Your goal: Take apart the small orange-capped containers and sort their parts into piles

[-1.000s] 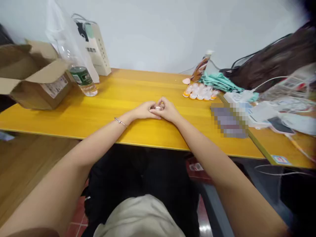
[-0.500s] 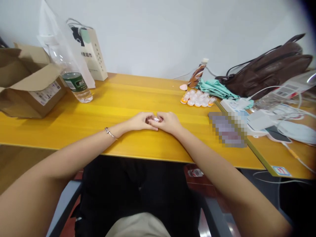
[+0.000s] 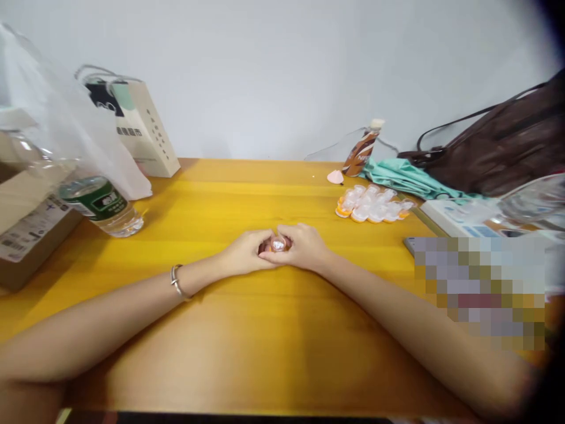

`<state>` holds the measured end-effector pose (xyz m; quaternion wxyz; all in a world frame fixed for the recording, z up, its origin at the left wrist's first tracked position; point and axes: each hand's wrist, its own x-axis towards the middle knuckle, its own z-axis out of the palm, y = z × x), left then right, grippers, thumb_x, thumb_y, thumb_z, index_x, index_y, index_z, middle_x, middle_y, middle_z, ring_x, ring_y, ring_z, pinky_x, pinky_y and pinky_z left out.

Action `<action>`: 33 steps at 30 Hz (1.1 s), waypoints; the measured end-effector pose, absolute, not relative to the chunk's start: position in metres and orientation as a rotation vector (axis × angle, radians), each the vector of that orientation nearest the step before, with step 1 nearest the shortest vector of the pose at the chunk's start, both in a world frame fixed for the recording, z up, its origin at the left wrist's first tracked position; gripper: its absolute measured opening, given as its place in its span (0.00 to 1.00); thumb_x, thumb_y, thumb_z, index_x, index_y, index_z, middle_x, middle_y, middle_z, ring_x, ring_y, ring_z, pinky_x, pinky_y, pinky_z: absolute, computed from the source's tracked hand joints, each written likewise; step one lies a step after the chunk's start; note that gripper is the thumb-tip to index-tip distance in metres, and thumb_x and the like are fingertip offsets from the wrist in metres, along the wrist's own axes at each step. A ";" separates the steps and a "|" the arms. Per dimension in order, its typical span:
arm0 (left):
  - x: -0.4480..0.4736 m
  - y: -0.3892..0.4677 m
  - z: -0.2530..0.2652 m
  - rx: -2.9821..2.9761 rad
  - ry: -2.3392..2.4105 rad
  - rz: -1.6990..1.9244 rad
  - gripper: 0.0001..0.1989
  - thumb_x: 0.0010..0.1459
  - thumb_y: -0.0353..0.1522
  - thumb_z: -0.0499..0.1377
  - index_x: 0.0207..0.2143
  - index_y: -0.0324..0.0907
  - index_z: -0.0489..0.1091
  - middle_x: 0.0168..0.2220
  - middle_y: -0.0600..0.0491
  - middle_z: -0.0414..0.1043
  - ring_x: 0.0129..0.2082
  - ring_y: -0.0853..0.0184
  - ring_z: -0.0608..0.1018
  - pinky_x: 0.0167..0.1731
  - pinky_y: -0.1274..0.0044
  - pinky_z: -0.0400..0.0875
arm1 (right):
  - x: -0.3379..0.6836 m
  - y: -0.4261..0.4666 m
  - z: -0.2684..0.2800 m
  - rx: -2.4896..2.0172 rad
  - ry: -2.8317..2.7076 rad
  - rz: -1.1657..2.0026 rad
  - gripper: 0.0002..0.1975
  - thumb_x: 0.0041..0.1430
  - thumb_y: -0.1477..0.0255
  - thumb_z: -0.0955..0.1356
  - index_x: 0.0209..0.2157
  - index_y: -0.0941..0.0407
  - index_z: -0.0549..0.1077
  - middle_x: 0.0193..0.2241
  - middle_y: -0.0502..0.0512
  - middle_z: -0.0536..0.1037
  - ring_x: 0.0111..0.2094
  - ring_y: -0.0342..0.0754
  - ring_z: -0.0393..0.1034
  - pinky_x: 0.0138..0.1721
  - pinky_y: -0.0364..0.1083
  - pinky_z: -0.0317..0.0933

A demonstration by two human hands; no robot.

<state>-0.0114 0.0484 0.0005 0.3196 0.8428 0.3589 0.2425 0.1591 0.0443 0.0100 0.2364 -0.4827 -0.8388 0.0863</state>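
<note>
One shiny object is held just below frame centre by left hand and right hand, fingers curled round it.

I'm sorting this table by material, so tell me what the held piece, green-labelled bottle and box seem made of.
Held piece: perhaps clear, glossy plastic, judging by its bright glint; partly covered, so unsure.
Bottle: likely clear, smooth plastic; it is see-through with shiny highlights.
Box: probably matt cardboard, given its dull brown, flat panels.
</note>
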 end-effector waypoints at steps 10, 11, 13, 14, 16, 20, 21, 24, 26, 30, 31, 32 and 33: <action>-0.010 0.044 0.010 2.245 0.985 0.604 0.05 0.46 0.29 0.58 0.29 0.40 0.64 0.23 0.59 0.63 0.22 0.75 0.66 0.24 0.82 0.60 | 0.165 0.044 -0.002 -1.188 -2.317 0.352 0.19 0.48 0.61 0.66 0.15 0.56 0.55 0.12 0.42 0.55 0.17 0.36 0.46 0.25 0.42 0.44; -0.010 0.043 0.010 2.253 0.997 0.611 0.05 0.47 0.29 0.57 0.29 0.40 0.65 0.23 0.59 0.64 0.22 0.75 0.66 0.25 0.82 0.60 | 0.166 0.045 -0.002 -1.166 -2.339 0.343 0.18 0.49 0.61 0.65 0.16 0.56 0.55 0.12 0.42 0.56 0.17 0.37 0.48 0.25 0.42 0.44; -0.009 0.042 0.009 2.267 1.023 0.622 0.04 0.47 0.30 0.56 0.29 0.40 0.65 0.23 0.59 0.64 0.22 0.75 0.66 0.25 0.82 0.61 | 0.166 0.045 -0.002 -1.123 -2.389 0.323 0.17 0.50 0.60 0.64 0.18 0.56 0.56 0.13 0.44 0.58 0.18 0.38 0.51 0.26 0.42 0.45; -0.009 0.041 0.009 2.272 1.034 0.626 0.03 0.48 0.30 0.56 0.28 0.40 0.65 0.22 0.59 0.64 0.22 0.75 0.65 0.25 0.82 0.61 | 0.167 0.045 -0.002 -1.108 -2.411 0.308 0.17 0.51 0.60 0.64 0.18 0.56 0.57 0.14 0.44 0.59 0.18 0.39 0.53 0.27 0.43 0.45; -0.009 0.040 0.008 2.271 1.041 0.625 0.02 0.48 0.30 0.56 0.26 0.40 0.64 0.21 0.59 0.63 0.21 0.75 0.65 0.25 0.82 0.61 | 0.167 0.044 -0.002 -1.101 -2.446 0.265 0.17 0.52 0.59 0.63 0.19 0.55 0.57 0.14 0.46 0.61 0.19 0.41 0.55 0.27 0.43 0.45; -0.009 0.041 0.008 2.238 1.023 0.590 0.05 0.47 0.32 0.57 0.25 0.41 0.63 0.21 0.59 0.63 0.21 0.74 0.65 0.23 0.82 0.60 | 0.167 0.045 -0.002 -1.085 -2.504 0.202 0.16 0.54 0.59 0.61 0.20 0.55 0.57 0.15 0.48 0.62 0.20 0.43 0.56 0.28 0.44 0.45; -0.010 0.041 0.008 2.228 1.015 0.584 0.06 0.47 0.33 0.58 0.25 0.41 0.63 0.21 0.59 0.63 0.21 0.74 0.65 0.23 0.82 0.59 | 0.167 0.045 -0.002 -1.071 -2.519 0.194 0.16 0.54 0.59 0.60 0.21 0.55 0.58 0.16 0.49 0.63 0.21 0.43 0.56 0.29 0.44 0.45; -0.011 0.042 0.009 2.229 0.967 0.572 0.08 0.47 0.33 0.58 0.24 0.41 0.61 0.21 0.59 0.61 0.22 0.74 0.63 0.23 0.82 0.58 | 0.168 0.046 0.002 -1.005 -2.577 0.195 0.13 0.54 0.61 0.60 0.23 0.55 0.58 0.18 0.50 0.65 0.22 0.45 0.58 0.29 0.44 0.46; -0.013 0.043 0.009 2.262 0.922 0.562 0.08 0.47 0.32 0.58 0.23 0.40 0.60 0.21 0.59 0.59 0.22 0.75 0.62 0.23 0.82 0.56 | 0.170 0.045 0.005 -0.943 -2.624 0.230 0.10 0.54 0.64 0.61 0.25 0.55 0.59 0.21 0.50 0.67 0.24 0.45 0.59 0.31 0.45 0.47; -0.015 0.045 0.009 2.285 0.845 0.544 0.06 0.49 0.32 0.57 0.26 0.39 0.63 0.22 0.59 0.59 0.22 0.75 0.62 0.23 0.82 0.56 | 0.175 0.041 0.008 -0.949 -2.549 0.380 0.10 0.53 0.64 0.64 0.31 0.56 0.61 0.27 0.52 0.70 0.27 0.45 0.62 0.33 0.44 0.50; -0.015 0.045 0.008 2.280 0.832 0.540 0.06 0.49 0.33 0.58 0.28 0.39 0.65 0.23 0.58 0.61 0.23 0.74 0.63 0.24 0.82 0.57 | 0.175 0.040 0.008 -0.990 -2.490 0.412 0.13 0.51 0.63 0.65 0.33 0.56 0.60 0.27 0.52 0.70 0.27 0.45 0.62 0.33 0.44 0.50; -0.016 0.045 0.008 2.274 0.826 0.539 0.08 0.48 0.34 0.58 0.31 0.39 0.66 0.25 0.58 0.62 0.24 0.74 0.64 0.24 0.82 0.58 | 0.176 0.039 0.007 -1.034 -2.430 0.439 0.15 0.49 0.61 0.67 0.33 0.56 0.60 0.27 0.51 0.69 0.27 0.44 0.62 0.32 0.44 0.51; -0.016 0.045 0.007 2.268 0.830 0.542 0.10 0.48 0.34 0.59 0.33 0.39 0.67 0.26 0.57 0.64 0.25 0.74 0.64 0.25 0.82 0.59 | 0.176 0.039 0.006 -1.071 -2.384 0.460 0.17 0.48 0.60 0.68 0.32 0.56 0.60 0.26 0.50 0.69 0.26 0.44 0.61 0.32 0.44 0.50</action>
